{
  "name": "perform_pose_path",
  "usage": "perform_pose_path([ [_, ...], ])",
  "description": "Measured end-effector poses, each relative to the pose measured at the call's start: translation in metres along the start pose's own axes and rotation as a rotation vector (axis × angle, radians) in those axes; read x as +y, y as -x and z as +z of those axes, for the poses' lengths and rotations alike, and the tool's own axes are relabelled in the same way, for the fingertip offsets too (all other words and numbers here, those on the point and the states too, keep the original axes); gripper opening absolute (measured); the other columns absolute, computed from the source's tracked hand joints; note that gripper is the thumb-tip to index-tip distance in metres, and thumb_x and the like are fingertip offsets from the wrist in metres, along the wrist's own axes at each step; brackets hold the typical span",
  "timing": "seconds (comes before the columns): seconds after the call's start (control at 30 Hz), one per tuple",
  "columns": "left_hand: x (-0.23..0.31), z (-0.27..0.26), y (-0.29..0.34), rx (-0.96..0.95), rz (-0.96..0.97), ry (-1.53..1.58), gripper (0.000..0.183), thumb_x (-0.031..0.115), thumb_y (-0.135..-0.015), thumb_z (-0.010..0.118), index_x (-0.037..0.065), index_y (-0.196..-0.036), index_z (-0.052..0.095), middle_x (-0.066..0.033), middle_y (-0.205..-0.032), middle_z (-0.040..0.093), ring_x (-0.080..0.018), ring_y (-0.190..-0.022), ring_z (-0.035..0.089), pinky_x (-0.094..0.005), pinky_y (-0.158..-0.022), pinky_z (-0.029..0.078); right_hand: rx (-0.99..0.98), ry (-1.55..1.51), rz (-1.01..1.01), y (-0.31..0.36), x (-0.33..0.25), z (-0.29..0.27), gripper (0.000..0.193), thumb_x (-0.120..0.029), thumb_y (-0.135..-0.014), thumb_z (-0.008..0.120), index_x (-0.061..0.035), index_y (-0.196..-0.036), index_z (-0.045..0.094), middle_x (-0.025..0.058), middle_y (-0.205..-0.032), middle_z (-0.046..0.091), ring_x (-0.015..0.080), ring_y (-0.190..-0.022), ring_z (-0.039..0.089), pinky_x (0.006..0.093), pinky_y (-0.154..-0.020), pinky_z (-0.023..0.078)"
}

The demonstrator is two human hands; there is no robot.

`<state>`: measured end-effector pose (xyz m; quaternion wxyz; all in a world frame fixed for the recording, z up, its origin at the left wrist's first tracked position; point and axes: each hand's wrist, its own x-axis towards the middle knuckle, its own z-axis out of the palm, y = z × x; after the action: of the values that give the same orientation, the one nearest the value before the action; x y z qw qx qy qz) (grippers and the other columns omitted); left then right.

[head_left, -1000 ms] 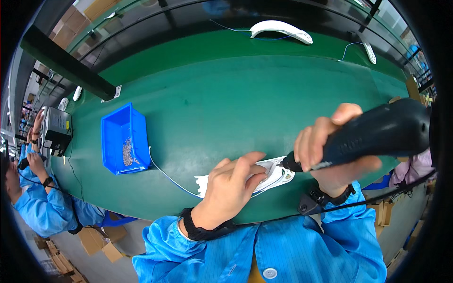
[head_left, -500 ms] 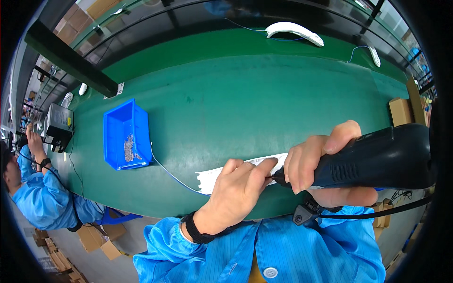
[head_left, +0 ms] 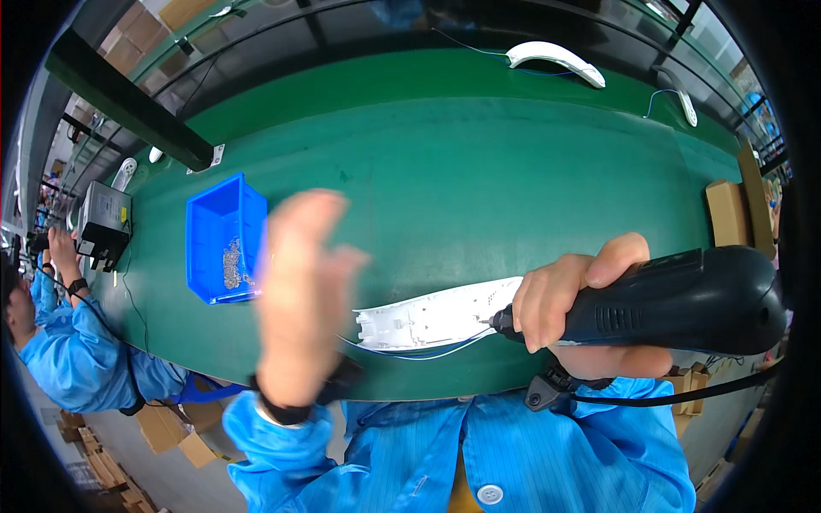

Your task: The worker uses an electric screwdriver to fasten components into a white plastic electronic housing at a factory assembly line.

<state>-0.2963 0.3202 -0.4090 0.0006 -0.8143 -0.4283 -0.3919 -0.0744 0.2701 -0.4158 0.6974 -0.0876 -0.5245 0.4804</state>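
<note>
My right hand (head_left: 560, 299) is wrapped round a black electric screwdriver (head_left: 676, 299). The bit points left, its tip at the right part of a white curved plastic shell (head_left: 428, 316) that lies inner side up near the front edge of the green bench. A blue and white wire (head_left: 419, 352) runs along the shell's near edge. My left hand (head_left: 299, 291) is raised left of the shell, blurred by motion, so its fingers are not clear. Just beyond it stands a blue bin (head_left: 214, 231) with a pile of small metal screws (head_left: 232, 263) inside, partly covered by that hand.
Another white curved shell (head_left: 556, 60) with a wire lies at the back, a further one (head_left: 687, 107) to its right. A green post (head_left: 128, 98) rises at the back left, near a black and silver box (head_left: 106, 222). An open carton (head_left: 731, 209) stands right; a co-worker (head_left: 73, 333) sits left.
My left hand has left the shell and swung up and left toward the blue bin, uncovering the shell and wire. The screwdriver stays at the shell in my right hand.
</note>
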Motion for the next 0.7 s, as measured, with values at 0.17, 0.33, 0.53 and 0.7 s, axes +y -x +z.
perform_pose_path([
  [0.17, -0.101, -0.067, 0.004, -0.193, -0.305, -0.579, 0.024, -0.008, -0.073, 0.056, -0.001, -0.097, 0.056, -0.0161, -0.085, 0.061, -0.0268, -0.078, 0.062, -0.0330, -0.065, 0.049, -0.001, 0.000, -0.010, 0.002, 0.005, 0.002, 0.068, -0.060, -0.076, 0.057, -0.0037, -0.103, 0.032, 0.0129, -0.069, 0.055, 0.0198, -0.051, 0.057, 0.0292, -0.048, 0.047],
  [0.33, -0.134, -0.053, 0.026, -0.645, -0.526, -0.379, 0.020, 0.003, -0.070, 0.059, -0.002, -0.089, 0.057, -0.0227, -0.080, 0.060, -0.0394, -0.082, 0.058, -0.0447, -0.069, 0.046, -0.003, 0.000, -0.019, 0.003, 0.010, 0.003, 0.068, -0.061, -0.076, 0.057, -0.0033, -0.103, 0.032, 0.0136, -0.069, 0.055, 0.0197, -0.052, 0.057, 0.0295, -0.048, 0.047],
  [0.53, -0.128, -0.049, 0.028, -0.683, -0.600, -0.454, 0.014, 0.006, -0.072, 0.057, -0.002, -0.083, 0.058, -0.0234, -0.079, 0.060, -0.0408, -0.080, 0.057, -0.0455, -0.067, 0.046, -0.036, 0.062, 0.061, 0.013, 0.009, 0.007, 0.069, -0.060, -0.075, 0.059, -0.0028, -0.103, 0.032, 0.0137, -0.069, 0.055, 0.0201, -0.052, 0.055, 0.0300, -0.049, 0.047],
  [0.7, -0.113, -0.050, 0.025, -0.521, -0.618, -0.473, 0.008, 0.003, -0.076, 0.052, -0.001, -0.079, 0.058, -0.0197, -0.081, 0.060, -0.0396, -0.079, 0.057, -0.0436, -0.065, 0.045, -0.076, 0.064, 0.106, 0.016, 0.012, 0.006, 0.068, -0.059, -0.076, 0.058, -0.0024, -0.104, 0.033, 0.0132, -0.071, 0.055, 0.0203, -0.053, 0.056, 0.0302, -0.049, 0.047],
])
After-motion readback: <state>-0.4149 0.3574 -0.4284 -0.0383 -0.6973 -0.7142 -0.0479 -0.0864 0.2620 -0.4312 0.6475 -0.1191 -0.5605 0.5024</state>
